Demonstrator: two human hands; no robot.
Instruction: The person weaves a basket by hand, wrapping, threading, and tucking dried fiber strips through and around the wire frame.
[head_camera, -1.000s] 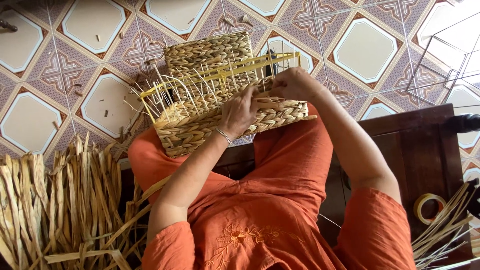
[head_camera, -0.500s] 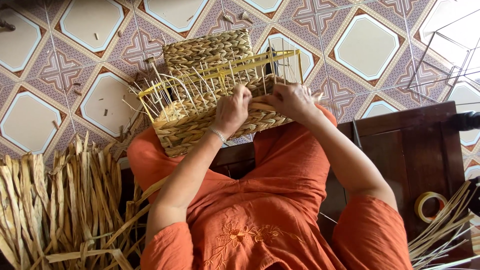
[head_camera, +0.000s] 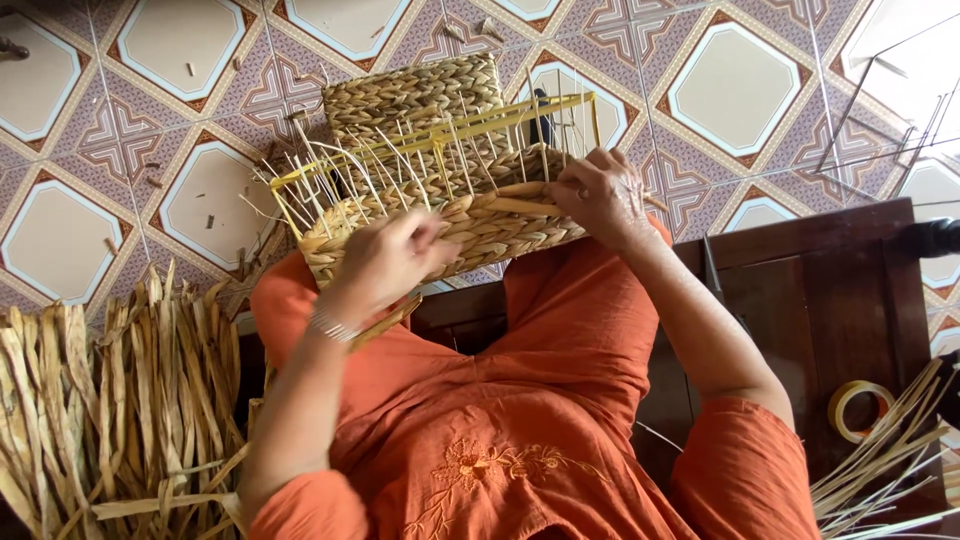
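my left hand (head_camera: 385, 262) has slid down the woven basket (head_camera: 440, 175) on my lap, blurred, grip unreadable; my right hand (head_camera: 600, 195) pinches a flat strand (head_camera: 515, 206) at its near rim.

Both arms are extended forward from short orange sleeves, elbows bent. The left hand (head_camera: 385, 262) is curled into a loose fist, wrist bangled. The right hand (head_camera: 600, 195) is arched, its fingers pressed downward
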